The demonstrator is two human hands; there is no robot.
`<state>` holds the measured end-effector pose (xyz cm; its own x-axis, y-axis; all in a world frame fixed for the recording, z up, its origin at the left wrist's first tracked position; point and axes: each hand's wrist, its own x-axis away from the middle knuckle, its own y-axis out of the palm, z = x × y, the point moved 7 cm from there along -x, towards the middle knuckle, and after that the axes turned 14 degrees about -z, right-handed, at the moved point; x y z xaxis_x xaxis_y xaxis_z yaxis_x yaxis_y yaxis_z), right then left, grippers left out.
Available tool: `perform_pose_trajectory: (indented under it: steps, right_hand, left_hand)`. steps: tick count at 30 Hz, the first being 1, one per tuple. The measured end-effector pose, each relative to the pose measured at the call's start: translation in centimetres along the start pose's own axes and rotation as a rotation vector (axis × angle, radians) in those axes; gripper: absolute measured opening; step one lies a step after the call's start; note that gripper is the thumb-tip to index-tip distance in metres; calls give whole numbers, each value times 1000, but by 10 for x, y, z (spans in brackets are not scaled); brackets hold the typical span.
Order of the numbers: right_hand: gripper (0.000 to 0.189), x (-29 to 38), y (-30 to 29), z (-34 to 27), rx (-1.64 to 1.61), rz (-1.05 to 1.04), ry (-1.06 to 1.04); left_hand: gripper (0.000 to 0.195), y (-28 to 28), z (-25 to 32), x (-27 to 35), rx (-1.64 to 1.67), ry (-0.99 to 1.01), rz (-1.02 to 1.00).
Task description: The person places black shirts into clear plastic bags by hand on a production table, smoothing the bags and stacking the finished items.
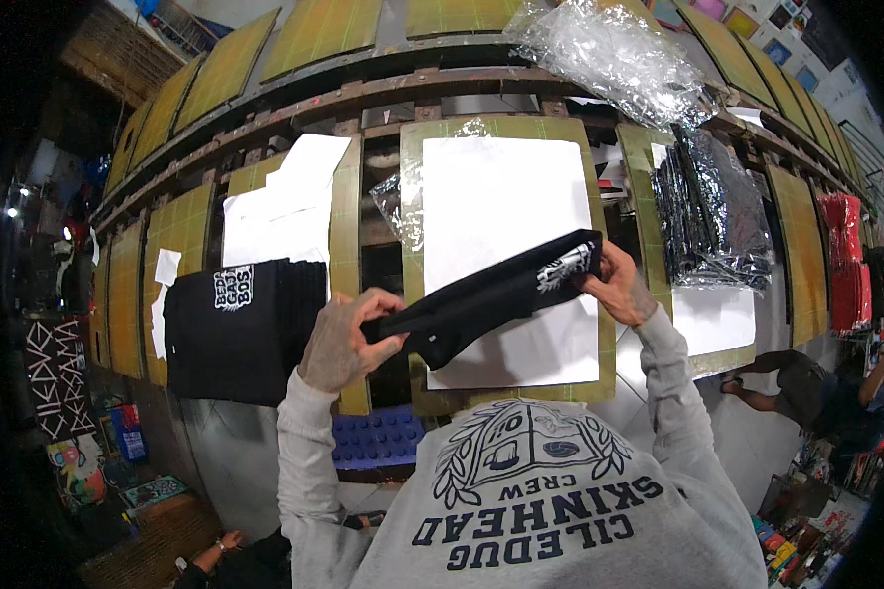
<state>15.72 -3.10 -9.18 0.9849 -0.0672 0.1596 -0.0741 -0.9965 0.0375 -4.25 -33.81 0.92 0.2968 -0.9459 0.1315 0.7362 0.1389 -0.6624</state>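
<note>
A folded black garment [479, 305] with a white print at its right end is stretched between my hands. My left hand [353, 335] pinches its left end between thumb and fingers. At the upper right end, my right hand [619, 283] grips the edge beside the print. The cloth is held tilted over a large white sheet [508, 191], which lies on an olive-yellow board [604, 383]. Left of my left hand sits a neat stack of folded black garments [247, 339], the top one bearing white printed lettering.
White papers [287, 213] lie behind the stack. A pile of clear plastic [619, 59] rests at the back. Garments in glossy plastic bags [711, 213] are stacked on the right, with red packets [846, 265] farther out. One person [818, 390] is at far right, another person's arm [214, 552] at lower left.
</note>
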Motion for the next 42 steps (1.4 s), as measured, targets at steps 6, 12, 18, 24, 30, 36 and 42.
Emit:
perform_pose_trajectory:
  steps: [6,12,18,24,30,36,42]
  right_hand:
    - [29,0,-4,3,94,-110,164]
    - [27,-5,-24,-53,274,32,-22]
    - [49,65,22,-23,688,-54,-265]
    - [51,121,64,106,1072,-199,-147]
    - [56,121,54,108,1124,-240,-168]
    - [61,109,48,94,1053,-270,-144]
    - [85,101,59,95,1297,-444,-112]
  left_hand:
    - [25,2,-31,6,222,-155,18]
    - [25,-28,6,1,-158,82,217]
    - [44,78,23,59,-536,369,150]
    - [53,212,-51,96,-612,331,-100]
    - [79,208,-75,75,-483,236,-214]
    - [58,204,-93,63,-726,223,-68]
    - [51,206,-96,46,-695,284,-78]
